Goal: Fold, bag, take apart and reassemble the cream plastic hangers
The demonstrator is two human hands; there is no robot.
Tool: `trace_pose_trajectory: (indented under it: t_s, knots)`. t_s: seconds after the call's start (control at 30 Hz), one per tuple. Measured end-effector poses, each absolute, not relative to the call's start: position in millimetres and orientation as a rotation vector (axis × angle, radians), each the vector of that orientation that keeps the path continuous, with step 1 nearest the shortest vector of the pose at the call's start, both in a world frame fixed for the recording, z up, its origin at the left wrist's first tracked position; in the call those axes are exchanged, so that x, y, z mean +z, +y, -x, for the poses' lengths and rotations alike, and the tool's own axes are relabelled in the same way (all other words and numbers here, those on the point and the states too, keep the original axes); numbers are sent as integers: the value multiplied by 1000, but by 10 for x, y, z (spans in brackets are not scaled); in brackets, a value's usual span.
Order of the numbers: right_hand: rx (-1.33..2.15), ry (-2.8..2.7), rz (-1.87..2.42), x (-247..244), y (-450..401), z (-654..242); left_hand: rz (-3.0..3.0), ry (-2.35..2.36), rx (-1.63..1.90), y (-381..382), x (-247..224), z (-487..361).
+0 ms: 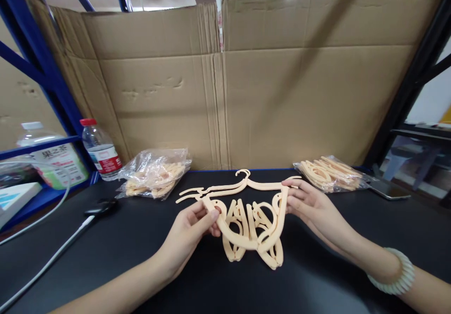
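Between my two hands is a pale cream hanger point(230, 236), its two arms spread upward and its middle joint low. My left hand point(192, 229) pinches the end of its left arm between thumb and fingers. The end of its right arm is held by my right hand point(310, 203), which wears a pale beaded bracelet point(392, 271) on the wrist. Several folded cream hangers point(236, 253) lie on the black table just behind and below the held one. Farther back, unfolded hangers point(260, 185) with hooks lie spread out on the table.
Clear plastic bags of cream hangers lie at the back left point(155, 175) and back right point(331, 173). A red-capped bottle point(102, 152), a black device point(100, 207) with a white cable, and a phone point(391, 189) are on the black table point(116, 262). Cardboard point(317, 83) stands behind.
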State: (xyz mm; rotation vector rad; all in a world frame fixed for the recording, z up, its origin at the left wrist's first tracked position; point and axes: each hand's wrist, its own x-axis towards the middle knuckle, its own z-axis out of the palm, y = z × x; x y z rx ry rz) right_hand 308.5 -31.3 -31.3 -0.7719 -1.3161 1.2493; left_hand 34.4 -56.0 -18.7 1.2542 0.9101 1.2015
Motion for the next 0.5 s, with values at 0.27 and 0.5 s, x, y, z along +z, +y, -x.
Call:
trace_pose_trajectory:
  t_s: [0.27,0.5]
  knots:
    - [1362,-1660,740,-235,-560,-2899,-1349,871,1162,-673,-135,-424]
    - [1558,-1883,550,-179,-693,-2831,-1434,862,1105,-696,-177,-441]
